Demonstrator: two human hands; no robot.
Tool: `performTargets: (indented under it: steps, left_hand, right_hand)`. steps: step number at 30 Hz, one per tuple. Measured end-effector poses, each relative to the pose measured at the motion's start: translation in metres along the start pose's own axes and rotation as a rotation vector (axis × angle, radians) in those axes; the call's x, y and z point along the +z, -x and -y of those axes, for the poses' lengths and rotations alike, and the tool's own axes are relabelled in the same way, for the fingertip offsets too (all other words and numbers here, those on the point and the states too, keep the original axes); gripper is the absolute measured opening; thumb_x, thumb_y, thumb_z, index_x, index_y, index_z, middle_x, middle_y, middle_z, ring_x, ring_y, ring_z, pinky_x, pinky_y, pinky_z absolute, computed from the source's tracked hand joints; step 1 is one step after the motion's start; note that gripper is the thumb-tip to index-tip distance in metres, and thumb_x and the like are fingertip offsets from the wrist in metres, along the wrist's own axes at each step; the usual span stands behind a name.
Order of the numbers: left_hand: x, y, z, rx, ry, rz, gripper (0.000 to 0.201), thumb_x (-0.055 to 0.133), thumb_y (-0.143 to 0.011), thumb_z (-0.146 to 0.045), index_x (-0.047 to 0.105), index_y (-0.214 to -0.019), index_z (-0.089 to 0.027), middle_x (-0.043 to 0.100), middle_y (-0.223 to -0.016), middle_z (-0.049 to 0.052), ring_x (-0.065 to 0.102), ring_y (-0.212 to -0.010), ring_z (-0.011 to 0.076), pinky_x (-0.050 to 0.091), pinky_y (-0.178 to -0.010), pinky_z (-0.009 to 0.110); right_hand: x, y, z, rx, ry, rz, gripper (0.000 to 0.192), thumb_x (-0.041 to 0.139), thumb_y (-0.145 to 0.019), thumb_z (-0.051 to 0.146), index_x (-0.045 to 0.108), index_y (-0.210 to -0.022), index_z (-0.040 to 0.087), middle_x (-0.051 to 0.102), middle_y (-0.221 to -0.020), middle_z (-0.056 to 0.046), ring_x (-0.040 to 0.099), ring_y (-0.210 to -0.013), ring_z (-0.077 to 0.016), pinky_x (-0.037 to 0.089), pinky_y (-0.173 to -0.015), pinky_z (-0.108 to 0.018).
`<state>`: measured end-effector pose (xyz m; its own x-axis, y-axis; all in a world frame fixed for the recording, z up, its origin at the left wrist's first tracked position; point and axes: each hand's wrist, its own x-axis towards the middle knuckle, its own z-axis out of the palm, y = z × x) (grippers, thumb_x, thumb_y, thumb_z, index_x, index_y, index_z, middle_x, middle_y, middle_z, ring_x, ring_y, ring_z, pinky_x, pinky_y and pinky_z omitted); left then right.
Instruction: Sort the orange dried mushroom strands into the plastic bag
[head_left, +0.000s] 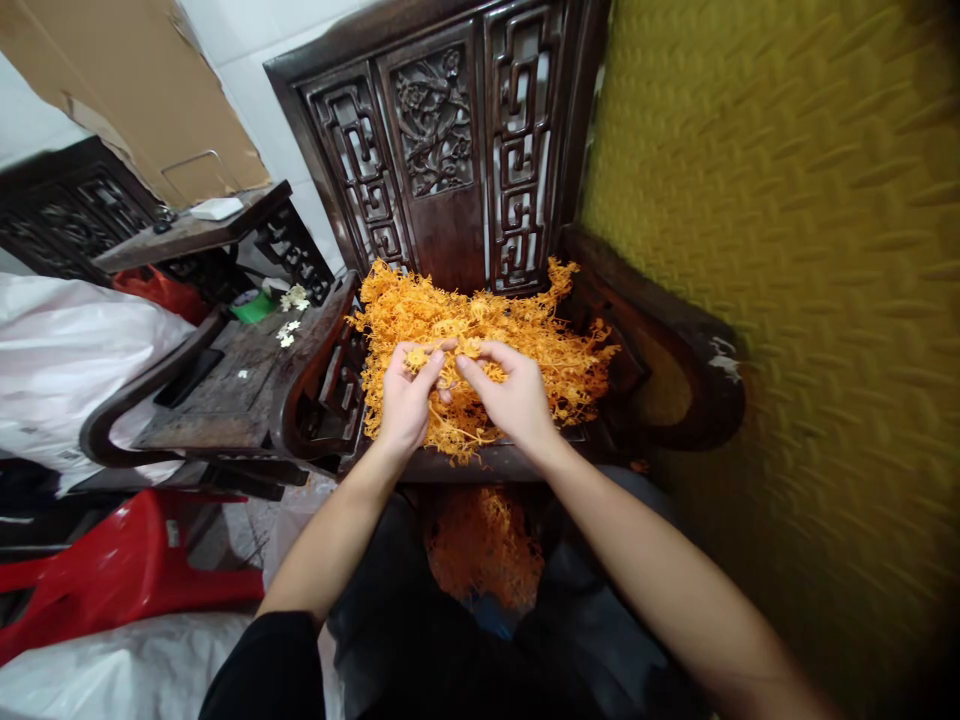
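Orange, stringy tangles made up the pile heaped on the seat of a dark carved wooden chair. Both hands sat at the pile's six o'clock edge. The left hand pinched a small orange clump between thumb and fingers; the right hand was narrowly curled, its fingertips touching strands at the left hand's three o'clock, perhaps gripping the same clump. At nine o'clock stood a second carved chair, with a red plastic chair at seven o'clock.
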<state>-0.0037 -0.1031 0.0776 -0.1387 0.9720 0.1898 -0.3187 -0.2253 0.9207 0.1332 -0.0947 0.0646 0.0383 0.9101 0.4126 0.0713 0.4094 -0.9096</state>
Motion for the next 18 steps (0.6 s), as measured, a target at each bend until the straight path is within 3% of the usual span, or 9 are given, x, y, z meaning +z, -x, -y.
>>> performTargets:
  steps: [4,8,11,13,15,18]
  left_hand:
    - [-0.002,0.001,0.003,0.102,-0.169,-0.019,0.037,0.082,-0.079,-0.038,0.049,-0.084,-0.021,0.075,-0.111,0.007,0.074,-0.082,0.0164,0.041,-0.04,0.017]
    - [-0.002,0.004,0.001,0.28,-0.304,-0.059,0.039,0.081,-0.081,-0.039,0.047,-0.076,-0.02,0.077,-0.104,0.008,0.073,-0.105,0.0227,0.056,-0.062,0.025]
    - [0.001,0.007,-0.002,0.27,-0.275,-0.113,0.035,0.076,-0.085,-0.045,0.052,-0.084,-0.021,0.077,-0.107,0.007,0.071,-0.074,0.0133,0.049,-0.051,0.021]
    - [0.004,0.007,-0.003,0.165,-0.23,-0.099,0.035,0.072,-0.087,-0.051,0.053,-0.089,-0.021,0.077,-0.111,0.006,0.052,-0.047,0.0044,0.035,-0.038,0.019]
    - [0.003,0.003,-0.003,0.092,-0.198,-0.079,0.038,0.072,-0.087,-0.053,0.052,-0.091,-0.021,0.077,-0.108,0.005,0.036,-0.038,0.0006,0.027,-0.034,0.019]
    - [-0.011,-0.012,-0.004,0.107,-0.17,-0.151,0.041,0.076,-0.083,-0.051,0.049,-0.089,-0.021,0.078,-0.094,0.001,0.036,-0.036,0.0005,0.026,-0.033,0.019]
  right_hand:
    - [0.001,0.001,0.007,0.004,-0.055,0.015,0.029,0.077,-0.082,0.043,0.071,-0.097,0.019,0.068,-0.085,-0.002,0.062,-0.081,-0.0181,0.049,-0.081,-0.033]
    - [-0.002,-0.001,0.007,0.08,-0.142,0.061,0.034,0.066,-0.091,0.052,0.066,-0.079,0.02,0.063,-0.072,-0.001,0.058,-0.069,-0.0164,0.048,-0.066,-0.029]
    - [-0.003,-0.001,0.004,0.158,-0.257,0.048,0.038,0.067,-0.09,0.054,0.062,-0.073,0.021,0.055,-0.06,0.002,0.049,-0.051,-0.0119,0.039,-0.05,-0.025]
    - [-0.002,0.0,0.003,0.204,-0.337,0.025,0.038,0.069,-0.089,0.053,0.061,-0.072,0.02,0.051,-0.056,0.005,0.042,-0.043,-0.0088,0.032,-0.044,-0.023]
    - [-0.002,0.001,0.005,0.228,-0.385,0.0,0.038,0.072,-0.087,0.05,0.06,-0.069,0.019,0.05,-0.053,0.005,0.04,-0.04,-0.0071,0.029,-0.04,-0.022]
    - [-0.012,-0.005,0.008,0.225,-0.416,-0.096,0.037,0.076,-0.085,0.046,0.059,-0.068,0.018,0.054,-0.055,0.004,0.042,-0.039,-0.0067,0.029,-0.037,-0.021]
